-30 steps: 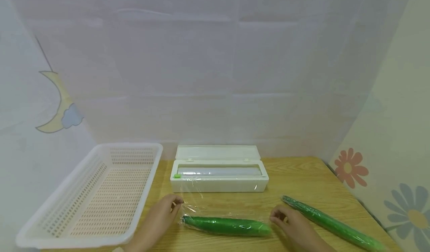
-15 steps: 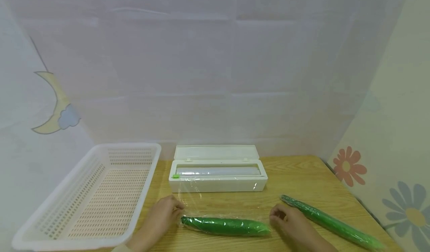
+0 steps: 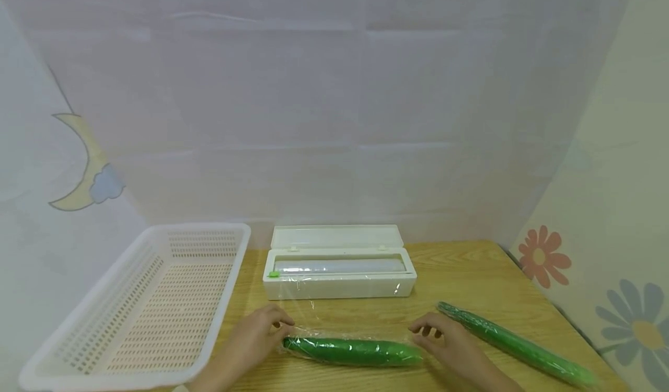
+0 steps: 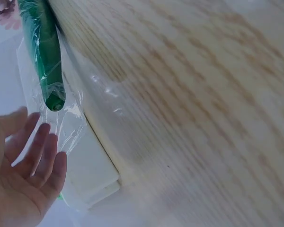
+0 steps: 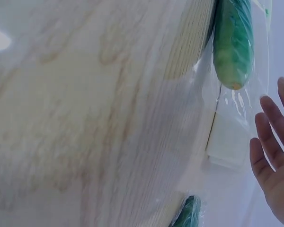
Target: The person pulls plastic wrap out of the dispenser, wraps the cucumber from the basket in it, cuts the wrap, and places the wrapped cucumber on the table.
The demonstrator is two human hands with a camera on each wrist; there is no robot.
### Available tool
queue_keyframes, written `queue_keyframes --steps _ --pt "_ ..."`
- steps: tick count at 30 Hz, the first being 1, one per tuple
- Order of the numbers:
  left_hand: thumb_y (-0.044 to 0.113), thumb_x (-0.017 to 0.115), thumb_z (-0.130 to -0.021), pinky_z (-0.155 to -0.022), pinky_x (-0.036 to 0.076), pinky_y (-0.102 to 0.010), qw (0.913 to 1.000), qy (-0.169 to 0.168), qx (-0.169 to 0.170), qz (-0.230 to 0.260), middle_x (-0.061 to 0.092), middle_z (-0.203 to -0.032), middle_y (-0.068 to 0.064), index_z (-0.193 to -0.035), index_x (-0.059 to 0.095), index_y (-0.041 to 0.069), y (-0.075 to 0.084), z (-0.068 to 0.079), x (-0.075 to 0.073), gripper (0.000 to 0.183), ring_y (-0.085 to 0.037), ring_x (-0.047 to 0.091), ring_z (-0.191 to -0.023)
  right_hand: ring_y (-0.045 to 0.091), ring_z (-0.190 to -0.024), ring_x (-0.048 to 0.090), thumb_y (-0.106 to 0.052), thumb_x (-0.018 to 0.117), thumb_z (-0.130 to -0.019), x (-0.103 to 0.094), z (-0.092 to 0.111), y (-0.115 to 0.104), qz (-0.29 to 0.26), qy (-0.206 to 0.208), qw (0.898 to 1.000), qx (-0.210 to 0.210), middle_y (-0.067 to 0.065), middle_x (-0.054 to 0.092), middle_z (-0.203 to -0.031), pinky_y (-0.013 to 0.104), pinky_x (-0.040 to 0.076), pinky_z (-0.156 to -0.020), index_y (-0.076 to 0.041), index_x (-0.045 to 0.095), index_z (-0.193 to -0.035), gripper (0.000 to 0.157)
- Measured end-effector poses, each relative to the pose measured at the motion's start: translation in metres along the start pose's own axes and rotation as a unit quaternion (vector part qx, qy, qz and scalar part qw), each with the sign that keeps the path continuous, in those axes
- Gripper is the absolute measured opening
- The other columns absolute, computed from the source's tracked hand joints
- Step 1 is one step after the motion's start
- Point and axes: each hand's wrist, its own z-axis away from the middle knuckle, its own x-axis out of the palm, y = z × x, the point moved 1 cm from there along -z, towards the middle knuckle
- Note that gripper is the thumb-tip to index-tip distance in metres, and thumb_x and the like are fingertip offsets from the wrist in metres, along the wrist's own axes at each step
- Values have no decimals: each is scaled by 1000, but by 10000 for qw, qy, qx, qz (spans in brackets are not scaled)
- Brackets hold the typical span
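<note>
A green cucumber [image 3: 355, 351] in clear plastic wrap [image 3: 313, 334] lies crosswise on the wooden table, between both hands. At its darker end is my left hand [image 3: 258, 334]. The left wrist view shows that hand [image 4: 28, 165] with loosely bent fingers, its fingertips right at the loose edge of the wrap beyond the cucumber tip [image 4: 55, 101]. By the paler end, my right hand [image 3: 444, 340] has its thumb and fingers apart. In the right wrist view this hand [image 5: 279, 151] has its fingers spread beside the wrap, a little off the cucumber's rounded end [image 5: 233, 71].
Behind the cucumber stands a white cling film box [image 3: 340, 287], lid up, with a film roll [image 3: 340, 266] and a green slider [image 3: 274, 274]. A second wrapped cucumber [image 3: 517, 345] lies slanted at the right. The white perforated basket [image 3: 225, 299] sits at the left.
My left hand has let the wrap down toward the cucumber's dark end and shifted slightly right. The right hand has moved a little left and its fingers have spread. The cucumber stays nearly in place.
</note>
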Motion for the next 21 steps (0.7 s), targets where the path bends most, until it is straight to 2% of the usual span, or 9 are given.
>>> queue_keyframes --steps 1,4,8,11,16,21 --pt "31 67 -84 -65 50 -27 9998 -167 11 134 62 -96 13 -94 71 23 0 0 1 14 -8 57 -82 2 -81 54 -29 65 -87 1 -1 -1 -66 -145 9999 21 -10 64 -94 23 48 -67 -19 65 -99 16" --pt "38 64 -85 -65 49 -24 9971 -568 7 501 62 -95 15 -97 70 22 -2 1 5 22 -5 56 -81 6 -87 54 -36 63 -87 3 -2 -4 -453 -764 9948 493 -9 62 -101 24 47 -70 -22 64 -102 21" --pt "41 66 -81 -67 49 -24 9940 -820 51 722 61 -91 16 -98 69 21 -6 3 10 26 -2 55 -78 14 -93 52 -40 63 -86 6 1 -4 -886 -1422 9794 1127 -6 58 -108 25 46 -71 -24 61 -104 24" --pt "41 69 -78 -66 48 -24 9931 -874 100 771 60 -89 18 -96 69 22 -7 4 12 26 -1 54 -76 16 -91 51 -40 65 -84 9 4 -1 -993 -1594 9736 1295 -5 56 -109 26 46 -69 -25 61 -106 27" --pt "32 75 -74 -66 47 -23 9927 -875 159 817 61 -90 17 -95 69 21 -8 5 12 25 -2 53 -76 16 -87 51 -35 69 -82 10 5 1 -952 -1631 9734 1297 -4 56 -107 27 47 -67 -24 60 -107 28" --pt "25 74 -76 -67 48 -26 9924 -878 149 853 62 -89 15 -99 69 18 -8 6 12 26 -3 53 -77 19 -88 51 -28 69 -83 11 4 1 -1150 -1641 9682 1498 -1 56 -106 31 46 -67 -21 60 -109 29"
